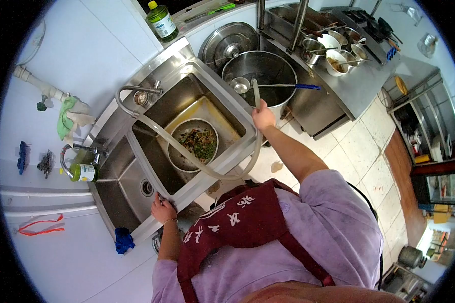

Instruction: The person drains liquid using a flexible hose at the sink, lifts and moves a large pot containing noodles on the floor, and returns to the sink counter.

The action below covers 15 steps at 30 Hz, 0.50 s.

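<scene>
My right hand (264, 117) is closed round a pale flexible hose (167, 135) near its free end. That end points over the rim of a large metal stockpot (283, 103), which holds dark liquid. The hose runs from the curved faucet (122, 96), across the sink (187, 70), and loops past its front edge. My left hand (163, 209) rests on the front rim of the small basin, fingers loosely apart and holding nothing. A round metal bowl (215, 132) of chopped greens and brown bits stands in the large basin. A ladle (240, 85) with a blue-ended handle lies across the pot.
Behind the pot leans a large metal lid (222, 43). Pots and white bowls (334, 63) with utensils crowd the steel counter (356, 93). Green bottles stand on the ledge (163, 22) and beside the small basin (83, 172). A blue cloth (124, 240) hangs at the sink corner.
</scene>
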Each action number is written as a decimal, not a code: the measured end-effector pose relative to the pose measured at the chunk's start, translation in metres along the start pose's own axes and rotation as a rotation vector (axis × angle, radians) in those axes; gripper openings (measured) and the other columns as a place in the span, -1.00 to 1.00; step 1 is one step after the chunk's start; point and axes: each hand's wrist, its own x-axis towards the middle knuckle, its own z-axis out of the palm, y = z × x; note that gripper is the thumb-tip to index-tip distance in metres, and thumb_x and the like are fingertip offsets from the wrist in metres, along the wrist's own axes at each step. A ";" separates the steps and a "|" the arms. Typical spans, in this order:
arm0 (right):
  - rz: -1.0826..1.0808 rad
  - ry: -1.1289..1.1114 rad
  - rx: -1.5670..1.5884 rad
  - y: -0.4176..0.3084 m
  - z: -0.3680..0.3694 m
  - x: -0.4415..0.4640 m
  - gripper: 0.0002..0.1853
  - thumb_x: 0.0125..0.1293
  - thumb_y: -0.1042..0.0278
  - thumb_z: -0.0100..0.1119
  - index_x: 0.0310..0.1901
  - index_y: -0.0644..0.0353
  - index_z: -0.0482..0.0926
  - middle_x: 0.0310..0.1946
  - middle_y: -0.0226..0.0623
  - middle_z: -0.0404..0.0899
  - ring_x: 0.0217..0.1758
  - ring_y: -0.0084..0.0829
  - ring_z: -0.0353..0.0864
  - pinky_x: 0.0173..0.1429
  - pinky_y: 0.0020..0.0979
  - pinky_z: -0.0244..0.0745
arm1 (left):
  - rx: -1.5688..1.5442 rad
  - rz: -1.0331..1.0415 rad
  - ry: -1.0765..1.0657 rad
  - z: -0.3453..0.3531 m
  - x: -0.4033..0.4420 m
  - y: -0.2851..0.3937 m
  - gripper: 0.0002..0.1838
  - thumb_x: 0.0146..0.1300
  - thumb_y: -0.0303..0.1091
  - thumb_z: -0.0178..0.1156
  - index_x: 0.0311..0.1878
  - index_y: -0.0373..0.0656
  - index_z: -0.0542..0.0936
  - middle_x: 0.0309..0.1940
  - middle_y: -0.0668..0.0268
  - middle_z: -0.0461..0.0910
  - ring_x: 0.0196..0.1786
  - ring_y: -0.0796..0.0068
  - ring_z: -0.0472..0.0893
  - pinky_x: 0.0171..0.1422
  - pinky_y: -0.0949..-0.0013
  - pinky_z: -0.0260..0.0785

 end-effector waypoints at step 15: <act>0.031 0.016 0.050 0.003 0.004 0.001 -0.42 0.26 0.14 -0.03 0.30 0.11 0.23 -0.19 0.10 0.61 -0.08 0.06 0.59 0.06 -0.06 0.45 | -0.015 -0.013 -0.040 -0.005 0.000 0.002 -0.47 0.13 -0.28 -0.03 0.24 0.08 0.44 -0.21 0.15 0.51 -0.09 0.06 0.48 0.07 0.02 0.26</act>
